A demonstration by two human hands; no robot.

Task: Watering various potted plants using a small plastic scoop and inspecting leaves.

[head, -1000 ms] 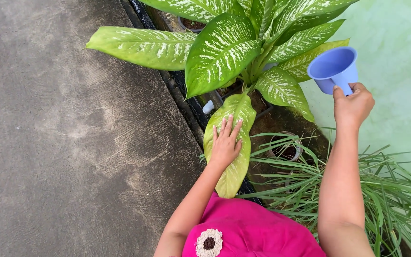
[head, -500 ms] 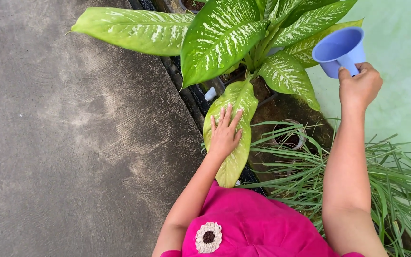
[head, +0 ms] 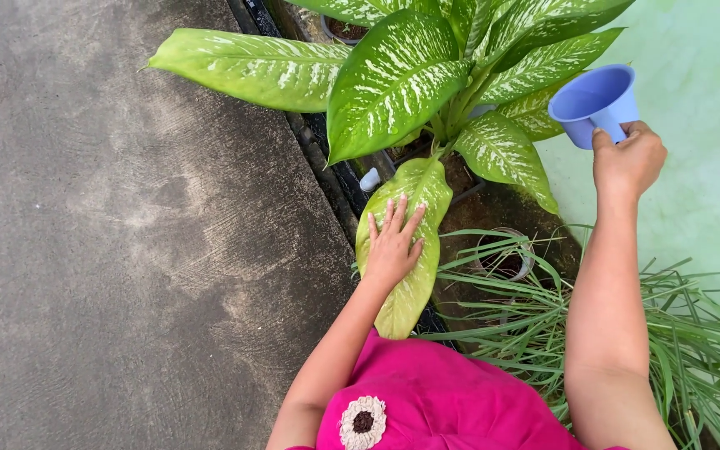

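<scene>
Broad concrete pavement [head: 110, 233] at left; variegated plant [head: 427, 75] along its edge. Left hand [head: 393, 243] flat, fingers spread, pressing on a pale yellow-green leaf [head: 414, 287]. Right hand [head: 627, 162] clenched round the handle of a blue scoop [head: 593, 100], raised beside the foliage.

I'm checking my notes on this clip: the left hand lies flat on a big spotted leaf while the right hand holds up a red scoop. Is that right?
Not quite: the scoop is blue, not red, as the head view shows. The rest holds: the left hand lies flat on the big spotted leaf and the right hand holds the scoop up.
</scene>
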